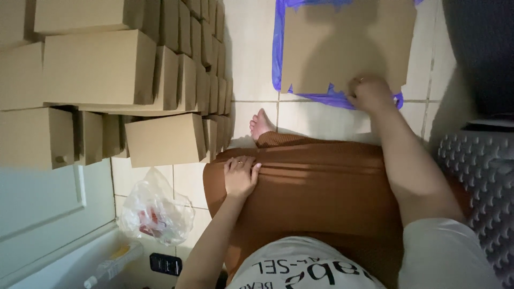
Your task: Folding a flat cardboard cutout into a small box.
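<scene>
A flat brown cardboard blank [342,43] lies on a blue plastic sheet [278,48] on the tiled floor ahead of me. My right hand [369,93] reaches down to its near notched edge and has its fingers closed on that edge. My left hand [241,174] rests flat on my thigh, on the brown ribbed skirt [321,187], fingers together and holding nothing. A bare foot [261,124] sticks out from under the skirt.
Stacks of folded brown cardboard boxes [107,69] fill the left side against the wall. A clear plastic bag [155,211] lies on the floor near a white cabinet door [43,198]. A grey textured mat [482,176] is at right.
</scene>
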